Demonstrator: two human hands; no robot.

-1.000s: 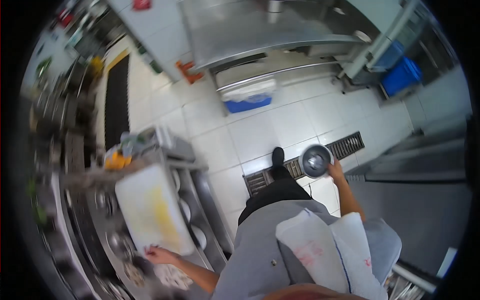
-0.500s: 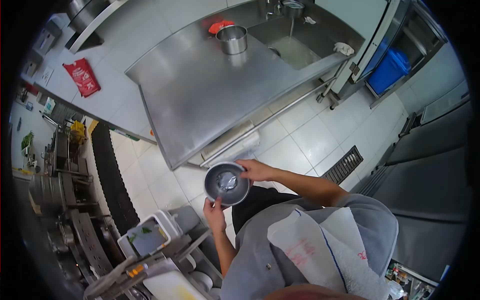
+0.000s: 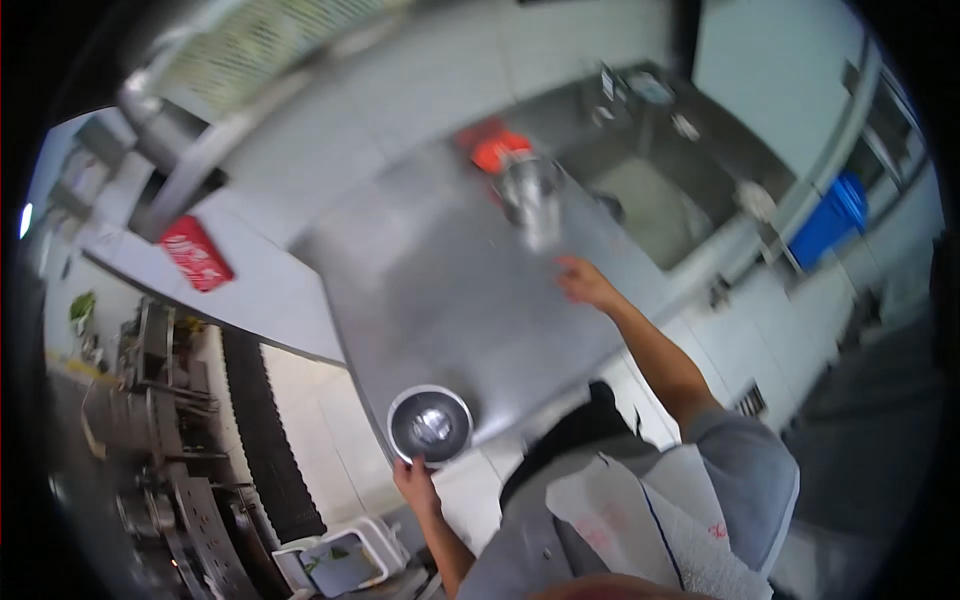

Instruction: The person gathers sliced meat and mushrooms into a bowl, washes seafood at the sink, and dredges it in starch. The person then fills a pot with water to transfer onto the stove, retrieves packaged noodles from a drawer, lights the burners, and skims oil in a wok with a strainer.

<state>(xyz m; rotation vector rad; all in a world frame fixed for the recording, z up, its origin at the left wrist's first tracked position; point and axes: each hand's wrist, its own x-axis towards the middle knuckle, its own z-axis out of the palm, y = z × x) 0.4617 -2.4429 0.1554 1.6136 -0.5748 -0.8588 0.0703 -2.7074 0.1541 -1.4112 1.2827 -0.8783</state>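
My left hand (image 3: 416, 482) grips the near rim of a round metal bowl (image 3: 455, 425), thumb over the edge. A bright, shiny patch shows at the bowl's bottom; I cannot make out whether it is liquid or a reflection. The bowl is over the near left corner of the steel table (image 3: 420, 290). Stretched out over the table, my right hand (image 3: 585, 283) holds nothing, its fingers extended though a little blurred. Beyond its fingertips stands a metal pot (image 3: 530, 190), apart from them. An orange-red bag or cloth (image 3: 500, 150) lies behind the pot.
A sink (image 3: 650, 205) with a tap (image 3: 608, 85) and whitish water takes up the table's right end. On a white counter at left lies a red packet (image 3: 196, 255). A blue bin (image 3: 828, 222) is at far right, and a white container (image 3: 375, 550) at lower left.
My right hand has let go of the bowl and moved forward over the table towards the pot. My left hand has carried the bowl to the table's near left corner. The view has shifted.
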